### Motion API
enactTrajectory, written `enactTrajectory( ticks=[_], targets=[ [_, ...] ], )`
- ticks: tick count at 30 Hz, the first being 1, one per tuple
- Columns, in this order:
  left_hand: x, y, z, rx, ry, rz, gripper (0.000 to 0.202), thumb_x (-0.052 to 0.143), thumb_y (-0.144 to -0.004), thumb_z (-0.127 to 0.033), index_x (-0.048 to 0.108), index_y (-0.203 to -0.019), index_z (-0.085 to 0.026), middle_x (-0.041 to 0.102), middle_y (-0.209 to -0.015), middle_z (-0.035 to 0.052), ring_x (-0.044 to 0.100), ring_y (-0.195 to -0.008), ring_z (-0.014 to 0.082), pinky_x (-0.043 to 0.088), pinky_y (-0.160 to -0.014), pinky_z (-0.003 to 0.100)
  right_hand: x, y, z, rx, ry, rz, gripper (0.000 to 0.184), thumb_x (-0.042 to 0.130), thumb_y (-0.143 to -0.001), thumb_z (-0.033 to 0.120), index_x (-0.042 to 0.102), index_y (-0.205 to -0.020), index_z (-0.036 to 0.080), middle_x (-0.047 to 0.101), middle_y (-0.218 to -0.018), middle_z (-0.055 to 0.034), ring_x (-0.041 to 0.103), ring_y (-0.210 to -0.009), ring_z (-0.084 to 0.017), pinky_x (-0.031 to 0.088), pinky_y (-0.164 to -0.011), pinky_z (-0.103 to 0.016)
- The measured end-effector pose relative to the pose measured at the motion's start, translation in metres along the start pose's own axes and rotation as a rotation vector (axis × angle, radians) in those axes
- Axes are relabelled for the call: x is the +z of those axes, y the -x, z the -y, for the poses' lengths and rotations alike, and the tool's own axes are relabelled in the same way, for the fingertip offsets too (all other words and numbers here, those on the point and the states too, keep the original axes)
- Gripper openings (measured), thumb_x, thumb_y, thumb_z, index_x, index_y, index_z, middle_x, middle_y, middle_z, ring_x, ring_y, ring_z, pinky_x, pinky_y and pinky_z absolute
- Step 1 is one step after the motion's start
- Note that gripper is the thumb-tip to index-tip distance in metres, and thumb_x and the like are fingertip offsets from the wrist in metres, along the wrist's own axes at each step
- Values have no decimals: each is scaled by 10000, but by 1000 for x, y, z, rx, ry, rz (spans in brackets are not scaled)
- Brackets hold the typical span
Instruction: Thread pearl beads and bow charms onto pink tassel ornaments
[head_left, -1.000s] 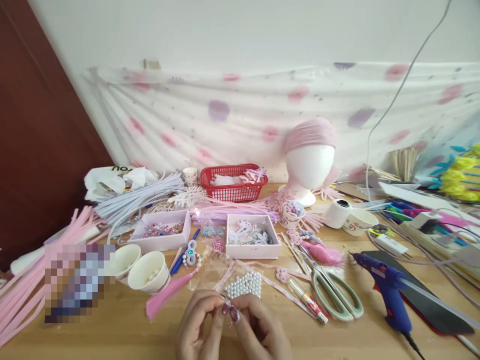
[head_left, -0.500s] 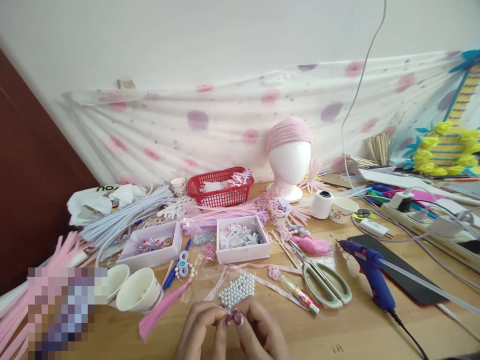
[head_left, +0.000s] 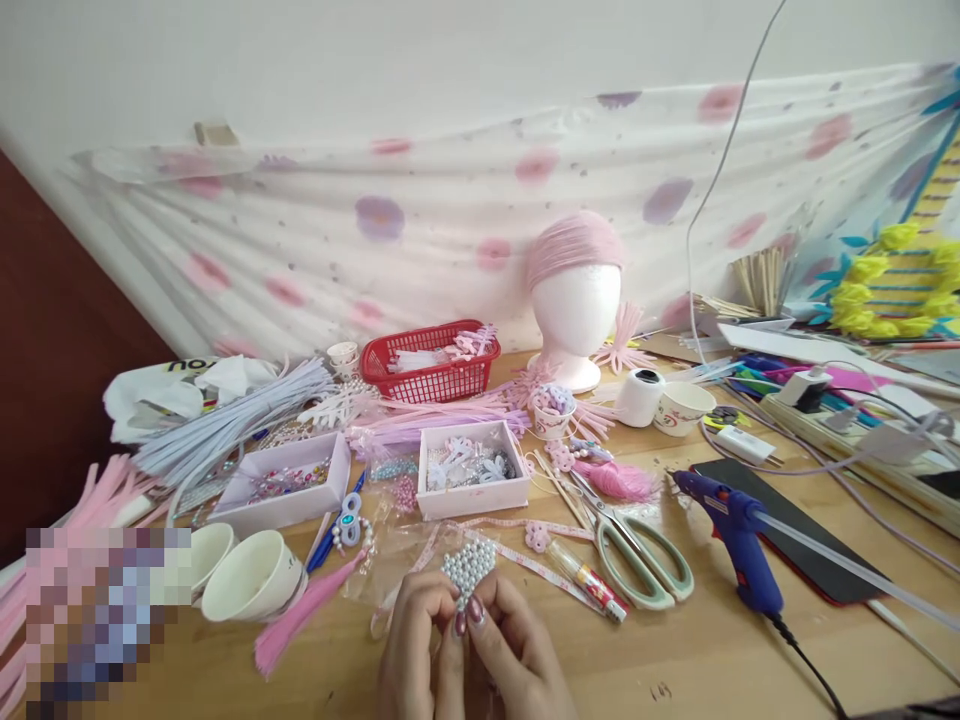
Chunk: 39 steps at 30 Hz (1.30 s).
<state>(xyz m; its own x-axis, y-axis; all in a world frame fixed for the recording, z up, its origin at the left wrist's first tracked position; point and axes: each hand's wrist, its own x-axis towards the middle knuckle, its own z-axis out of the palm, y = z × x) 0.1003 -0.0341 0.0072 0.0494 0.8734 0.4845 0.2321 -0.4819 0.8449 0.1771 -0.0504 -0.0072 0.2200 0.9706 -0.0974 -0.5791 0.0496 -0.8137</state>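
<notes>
A small clear bag of pearl beads lies in front of me at the near middle of the table. My left hand and my right hand meet at its near end. The fingers of both are closed in a pinch, thumbs side by side, on the bag's near end, where the beads narrow to a point between them. The fingers hide the bag's edge itself. Just beyond lie a pink tape measure and a pink flower piece.
Scissors, a glue stick tube and a blue glue gun with its cord lie to the right. Paper cups and a pink tassel are left. Behind stand a white box, a red basket and a foam head.
Both hands have drawn closer together around the near end of the bead bag. The heap of beads looks narrower. The whole view has shifted slightly.
</notes>
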Motion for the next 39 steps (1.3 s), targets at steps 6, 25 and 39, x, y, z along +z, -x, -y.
enactTrajectory(
  ticks=[6, 25, 39],
  targets=[
    [-19, -15, -6, -145, 150, 147, 196, 543, -984, -373, 607, -879, -221, 613, -861, 38, 606, -828, 184, 493, -762, 272, -5, 5, 24, -19, 257, 48, 492, 627, -870, 678, 544, -780, 201, 438, -631, 63, 367, -569, -111, 307, -548, -231],
    [-5, -26, -21, -606, 884, 47, 278, 705, -893, -437, 562, -865, -200, 683, -858, 32, 652, -670, 147, 545, -654, 290, -53, -18, 129, -705, 1494, 363, 123, 508, -991, 188, 568, -910, 259, 662, -773, 27, 656, -666, -143, 469, -589, -241],
    [-17, -34, -3, -653, 733, 73, 343, 717, -861, -505, 586, -842, -189, 588, -780, -9, 497, -605, 87, 371, -551, 212, -51, -40, 119, -861, 1704, 164, 223, 442, -1001, 184, 605, -1144, 238, 749, -856, -37, 731, -666, -204, 494, -527, -282]
  ],
)
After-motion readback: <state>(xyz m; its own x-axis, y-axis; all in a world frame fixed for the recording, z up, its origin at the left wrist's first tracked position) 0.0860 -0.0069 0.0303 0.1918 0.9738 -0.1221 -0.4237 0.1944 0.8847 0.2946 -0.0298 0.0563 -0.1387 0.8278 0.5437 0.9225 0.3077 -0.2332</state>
